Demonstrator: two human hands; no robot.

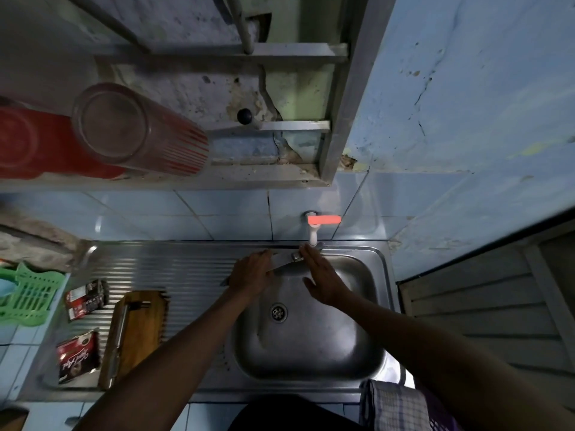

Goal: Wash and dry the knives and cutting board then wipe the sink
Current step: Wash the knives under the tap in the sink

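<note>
My left hand [252, 272] grips a knife [284, 262] over the far left corner of the steel sink [378, 275]. Its blade runs to the right, under the white tap [312, 236] with the red lever. My right hand [322, 275] lies with straight fingers on the blade near the tap. A wooden cutting board [140, 331] rests on the ribbed drainboard at the left. A second knife [119, 334] lies along the board's left side.
Two red-and-black sachets [85, 298] lie on the drainboard left of the board. A green plastic basket [25, 297] sits at the far left. A checked cloth [393, 405] hangs at the sink's near right corner. A shelf with cups [133, 129] juts out above the drainboard.
</note>
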